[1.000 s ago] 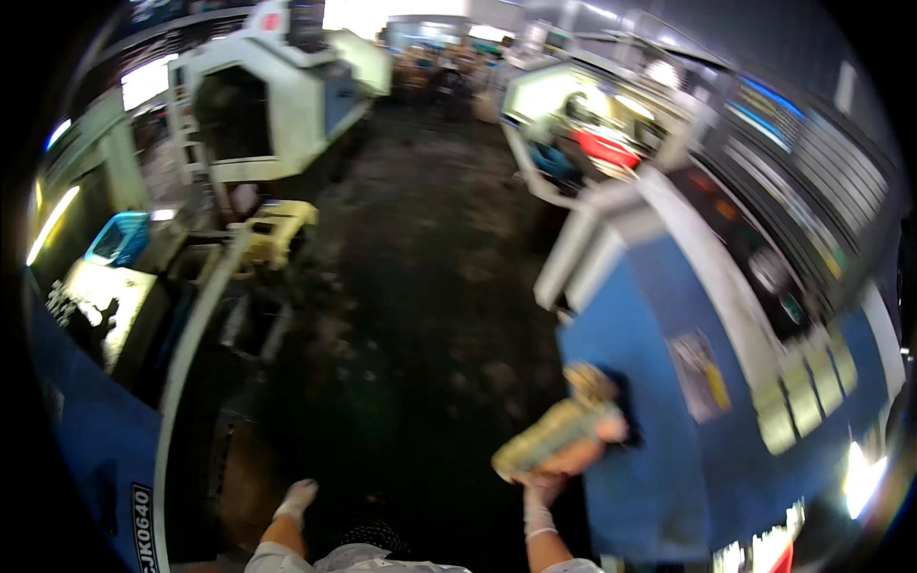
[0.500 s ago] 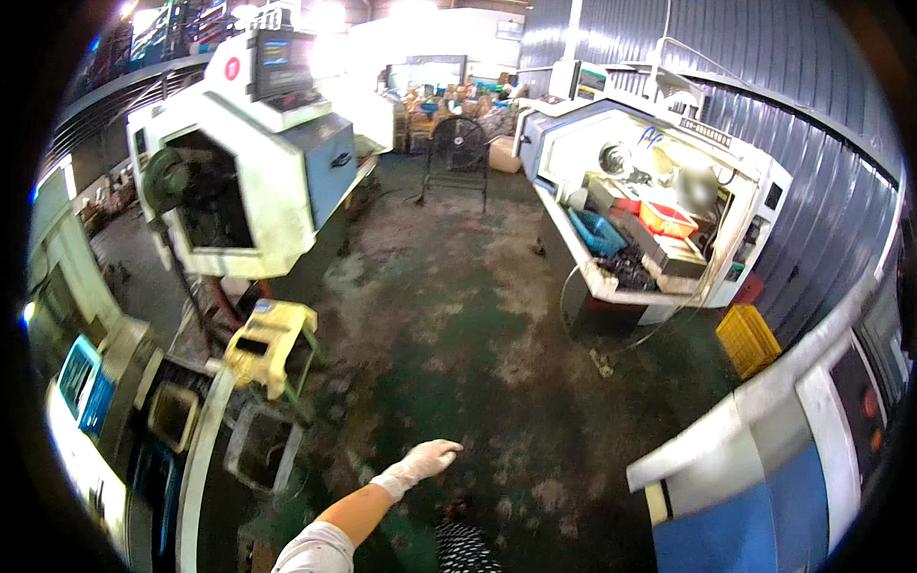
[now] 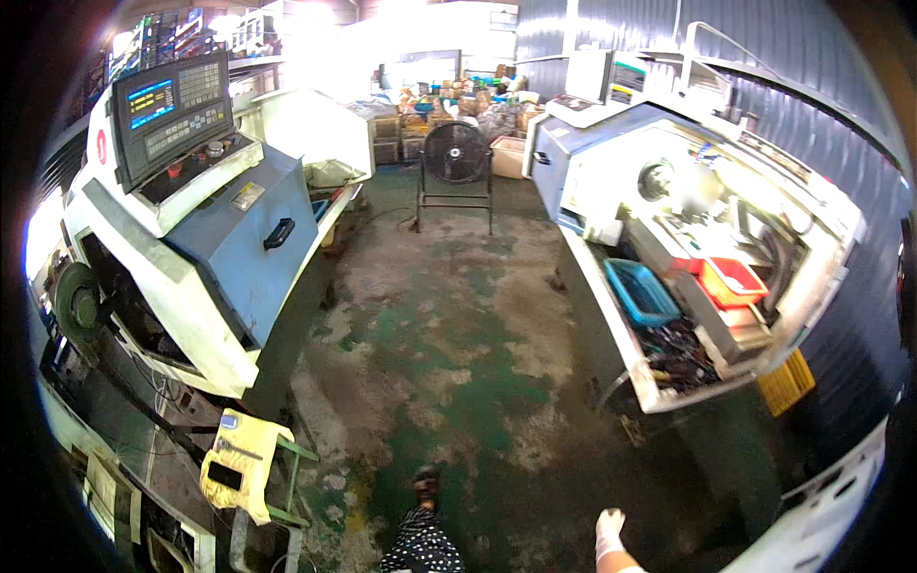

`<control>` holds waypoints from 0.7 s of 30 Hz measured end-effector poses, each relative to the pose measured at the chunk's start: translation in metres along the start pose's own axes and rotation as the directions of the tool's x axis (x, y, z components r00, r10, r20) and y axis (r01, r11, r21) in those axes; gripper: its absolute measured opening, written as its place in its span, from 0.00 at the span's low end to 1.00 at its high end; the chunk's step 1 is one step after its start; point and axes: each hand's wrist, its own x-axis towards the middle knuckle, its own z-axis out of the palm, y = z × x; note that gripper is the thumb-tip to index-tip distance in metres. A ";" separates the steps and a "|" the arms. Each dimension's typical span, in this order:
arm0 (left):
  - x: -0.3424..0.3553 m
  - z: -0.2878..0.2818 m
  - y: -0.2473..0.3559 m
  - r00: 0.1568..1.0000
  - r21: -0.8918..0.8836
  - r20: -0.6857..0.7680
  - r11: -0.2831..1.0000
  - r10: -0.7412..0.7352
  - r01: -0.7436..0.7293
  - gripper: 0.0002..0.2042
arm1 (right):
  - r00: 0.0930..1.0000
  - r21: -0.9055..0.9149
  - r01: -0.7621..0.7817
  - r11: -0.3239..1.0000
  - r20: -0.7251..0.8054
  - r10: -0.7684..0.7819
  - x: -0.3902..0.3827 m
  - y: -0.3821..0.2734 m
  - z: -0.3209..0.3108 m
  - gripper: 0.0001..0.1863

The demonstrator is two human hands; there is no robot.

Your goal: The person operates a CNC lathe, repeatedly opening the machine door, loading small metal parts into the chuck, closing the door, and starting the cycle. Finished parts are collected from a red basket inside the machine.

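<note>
Hanging empty, fingers loose, right hand (image 3: 608, 531) over worn green floor (image 3: 449, 382) btwn lathes (image 3: 229, 258).

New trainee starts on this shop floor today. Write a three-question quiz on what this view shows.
1. True or false: the floor fan stands at the far end of the aisle, between the two machines.
2. Which bin sits beside the blue basket in the open machine on the right? A) red tray B) green bucket C) white box
3. Fill in: the yellow cloth hangs over a green ____.

Key: 1 true. 2 A, the red tray. 3 stand; the green stand is at lower left. The gloved right hand, at the bottom edge, holds nothing.
</note>
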 end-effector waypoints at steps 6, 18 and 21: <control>0.112 -0.098 0.100 0.999 -0.081 -0.035 0.996 0.026 -0.029 0.14 | 0.939 0.239 0.171 0.956 0.253 -0.232 0.068 -0.183 0.095 0.07; 0.214 -0.468 0.706 -0.027 0.171 -0.705 0.133 0.708 -0.976 0.12 | 0.955 0.653 0.294 0.698 -0.182 -0.233 0.202 -0.306 0.040 0.06; 0.173 -0.475 0.800 -0.244 0.338 -0.652 -0.013 0.718 -0.941 0.16 | 0.931 0.760 0.339 0.554 -0.188 -0.312 0.264 -0.370 0.006 0.07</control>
